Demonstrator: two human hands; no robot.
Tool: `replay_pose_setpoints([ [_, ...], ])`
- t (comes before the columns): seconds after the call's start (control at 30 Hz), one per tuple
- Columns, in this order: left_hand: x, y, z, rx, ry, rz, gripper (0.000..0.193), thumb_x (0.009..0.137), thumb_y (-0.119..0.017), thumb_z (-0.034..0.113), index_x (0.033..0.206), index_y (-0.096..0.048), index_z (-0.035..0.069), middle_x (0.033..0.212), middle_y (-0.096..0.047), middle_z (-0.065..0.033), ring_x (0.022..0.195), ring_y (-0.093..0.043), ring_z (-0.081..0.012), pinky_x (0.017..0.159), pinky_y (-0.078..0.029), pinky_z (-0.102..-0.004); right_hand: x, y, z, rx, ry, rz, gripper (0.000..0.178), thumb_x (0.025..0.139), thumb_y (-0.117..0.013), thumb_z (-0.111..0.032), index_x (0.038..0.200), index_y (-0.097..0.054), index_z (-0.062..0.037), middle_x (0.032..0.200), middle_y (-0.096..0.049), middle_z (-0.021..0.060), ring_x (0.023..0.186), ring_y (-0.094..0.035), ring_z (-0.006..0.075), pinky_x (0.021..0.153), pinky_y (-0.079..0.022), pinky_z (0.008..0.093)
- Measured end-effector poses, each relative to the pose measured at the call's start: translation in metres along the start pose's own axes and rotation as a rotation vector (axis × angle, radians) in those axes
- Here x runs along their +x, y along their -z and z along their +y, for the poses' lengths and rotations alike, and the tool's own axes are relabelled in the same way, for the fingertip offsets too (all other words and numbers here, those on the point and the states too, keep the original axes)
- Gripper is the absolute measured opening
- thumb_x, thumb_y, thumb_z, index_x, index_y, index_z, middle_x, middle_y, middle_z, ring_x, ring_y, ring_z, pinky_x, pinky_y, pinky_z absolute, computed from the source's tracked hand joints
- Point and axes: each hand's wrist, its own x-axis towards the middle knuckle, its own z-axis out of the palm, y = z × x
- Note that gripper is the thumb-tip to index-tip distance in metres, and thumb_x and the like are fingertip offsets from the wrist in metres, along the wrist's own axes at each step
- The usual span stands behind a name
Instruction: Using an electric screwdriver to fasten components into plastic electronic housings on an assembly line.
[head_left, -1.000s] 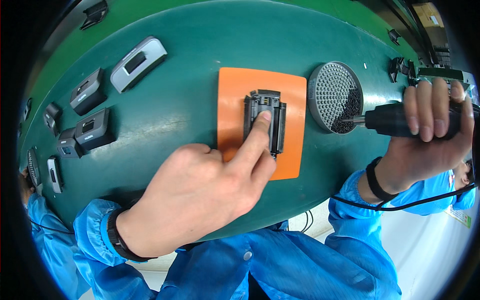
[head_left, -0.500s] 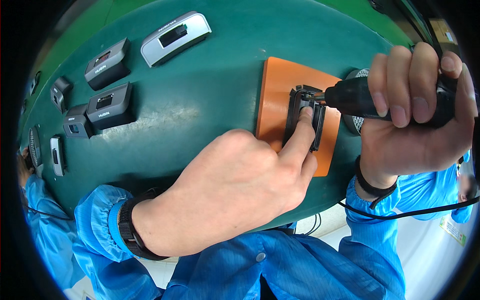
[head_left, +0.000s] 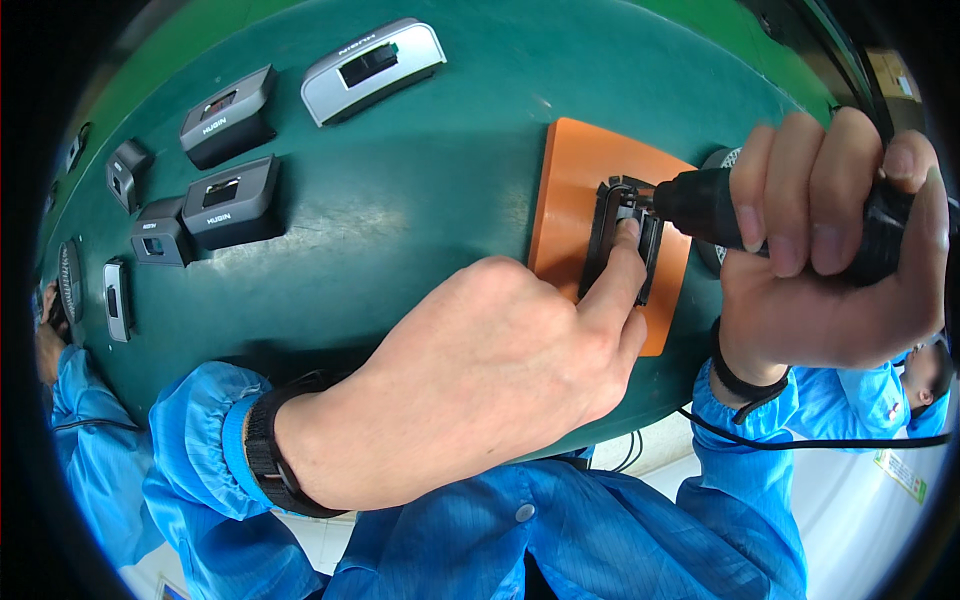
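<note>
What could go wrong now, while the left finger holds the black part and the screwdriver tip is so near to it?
The left hand presses one finger on the black part, right beside the tip of the screwdriver held in the right hand. If the tip slips, it may hit that finger. The part lies loose on the orange mat, so it might twist or slide.

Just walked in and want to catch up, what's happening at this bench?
A person in blue sleeves pins a small black plastic housing on an orange rectangular mat with the left hand. The right hand grips a black electric screwdriver, its tip at the housing's top edge. Several grey and black casings lie on the green table.
</note>
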Motion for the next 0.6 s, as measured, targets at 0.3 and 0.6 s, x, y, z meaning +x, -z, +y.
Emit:
replay_pose_setpoints([
  [0.3, -0.005, -0.002, -0.002, -0.098, 0.037, -0.007, 0.024, 0.076, -0.068, 0.007, 0.100, -0.067, 0.001, 0.124, -0.067, -0.0183, 0.051, -0.061, -0.0148, 0.047, -0.051, -0.0286, -0.006, -0.009, 0.008, 0.064, -0.052, -0.177, 0.022, 0.109, -0.042, -0.036, 0.106, -0.049, -0.0147, 0.068, -0.048, -0.0015, 0.053, -0.043, 0.0114, 0.057, -0.040, 0.0312],
  [0.6, -0.001, -0.001, -0.015, -0.010, 0.023, 0.065, 0.033, 0.078, -0.069, 0.007, 0.110, -0.069, 0.002, 0.128, -0.066, -0.0175, 0.054, -0.064, -0.0158, 0.049, -0.053, -0.0289, 0.009, -0.005, 0.015, 0.127, -0.082, -0.026, 0.023, 0.108, -0.046, -0.032, 0.109, -0.056, -0.0114, 0.066, -0.045, -0.0020, 0.054, -0.040, 0.0103, 0.054, -0.038, 0.0293],
])
